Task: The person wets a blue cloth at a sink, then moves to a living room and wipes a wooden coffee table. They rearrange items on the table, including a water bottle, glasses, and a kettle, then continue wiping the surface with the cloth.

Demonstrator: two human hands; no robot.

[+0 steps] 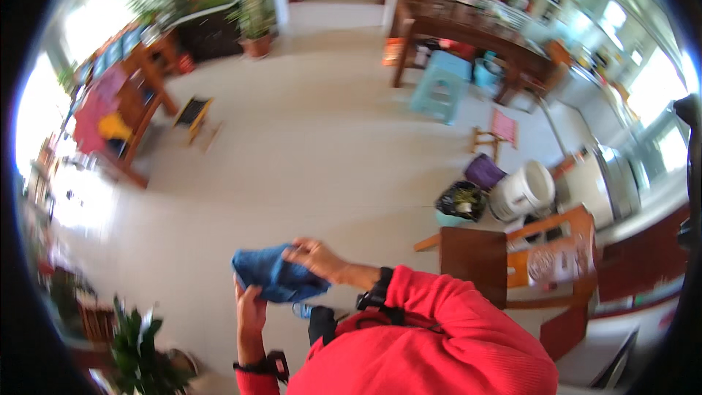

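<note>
A folded blue cloth (274,274), which looks like denim, is held up in front of my body above the tiled floor. My left hand (250,304) grips its left end from below, with the thumb on the near edge. My right hand (317,259) holds its upper right part, fingers lying over the top edge. Both wrists carry black straps, and the sleeves are red. The fingertips behind the cloth are hidden.
A wooden chair (473,263) stands close on the right, with a white bucket (535,184) and a bag-lined bin (460,203) beyond it. Farther off are a light blue plastic stool (444,74) and a low folding stool (193,112). A leafy plant (134,348) is at lower left.
</note>
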